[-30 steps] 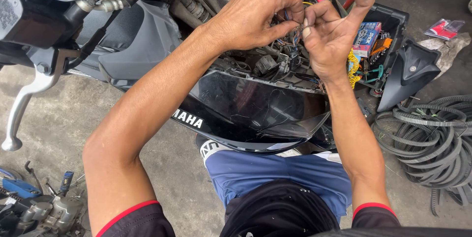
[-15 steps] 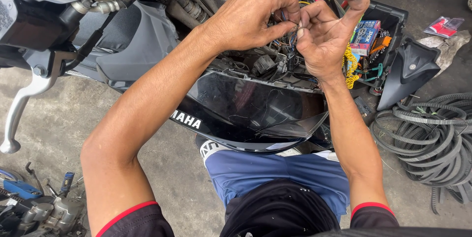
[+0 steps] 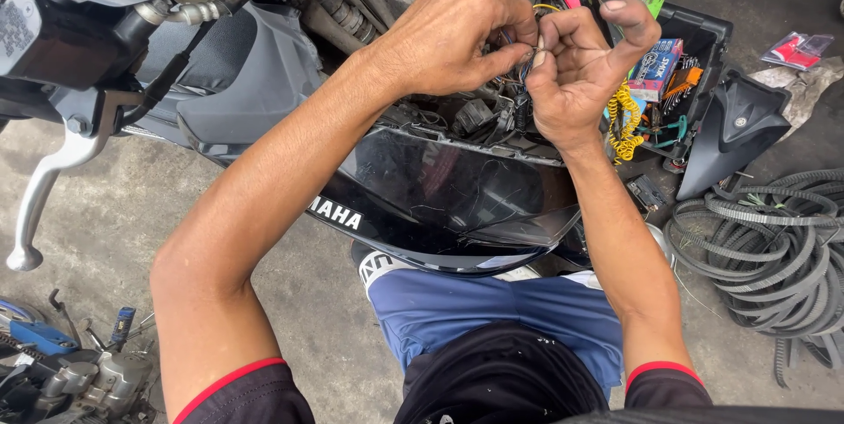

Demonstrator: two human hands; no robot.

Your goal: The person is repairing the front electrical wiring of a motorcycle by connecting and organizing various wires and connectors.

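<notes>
Both my hands work at a bundle of thin coloured wires inside the opened front of a motorcycle. My left hand pinches the wires from the left with thumb and fingers closed. My right hand meets it fingertip to fingertip, gripping the same wires, thumb raised. Below them sits the glossy black front panel, with connectors and relays exposed behind it. The wire ends are hidden between my fingers.
A silver brake lever and grey fairing lie at left. A black box of small parts with a yellow coil stands at right, beside a black cover and a heap of drive belts. Engine parts are bottom left.
My right hand has curled inward and pressed closer to my left hand at the wires. The left hand has barely moved.
</notes>
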